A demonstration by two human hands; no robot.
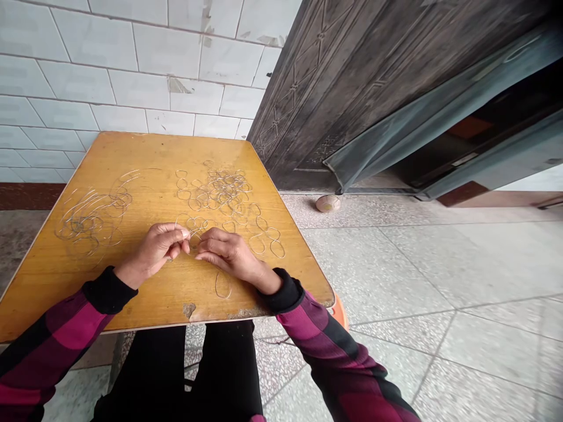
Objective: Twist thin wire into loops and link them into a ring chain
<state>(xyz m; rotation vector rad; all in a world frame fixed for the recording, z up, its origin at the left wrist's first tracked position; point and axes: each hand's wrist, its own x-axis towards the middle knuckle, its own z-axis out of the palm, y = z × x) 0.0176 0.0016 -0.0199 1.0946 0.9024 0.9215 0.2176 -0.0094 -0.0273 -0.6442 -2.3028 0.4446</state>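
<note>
1. Left hand (153, 249) pinches thin wire (177, 224) in a narrow grip over the middle of the yellow wooden tabletop (145, 299).
2. Right hand (231, 255) curls narrowly just beside it (whether it holds wire, I cannot tell).
3. From the hands, wire loops (224, 190) heap at one o'clock, a looser tangle (90, 220) lies at nine, and a lone loop (223, 285) sits at six.
</note>
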